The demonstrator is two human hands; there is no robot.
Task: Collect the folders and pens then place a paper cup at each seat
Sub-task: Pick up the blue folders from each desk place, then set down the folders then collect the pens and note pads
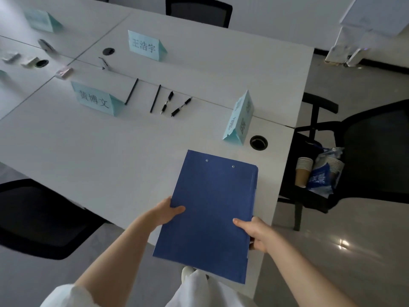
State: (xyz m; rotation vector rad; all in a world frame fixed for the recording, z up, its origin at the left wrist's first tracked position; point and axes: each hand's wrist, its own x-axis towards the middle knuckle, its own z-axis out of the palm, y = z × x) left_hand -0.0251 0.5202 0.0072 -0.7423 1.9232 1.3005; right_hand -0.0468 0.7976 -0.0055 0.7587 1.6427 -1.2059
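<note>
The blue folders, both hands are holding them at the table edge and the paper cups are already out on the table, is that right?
Not quite. Both hands, left and right, hold the blue folders at the table edge, but the head view shows the paper cups stacked on the chair beside it.

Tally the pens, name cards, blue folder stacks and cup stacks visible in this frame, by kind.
Pens on the table: 4, first.
Teal name cards: 4, first.
Blue folder stack, held by left hand and right hand: 1.
Paper cup stacks on the chair: 2.
Total: 11.
</note>
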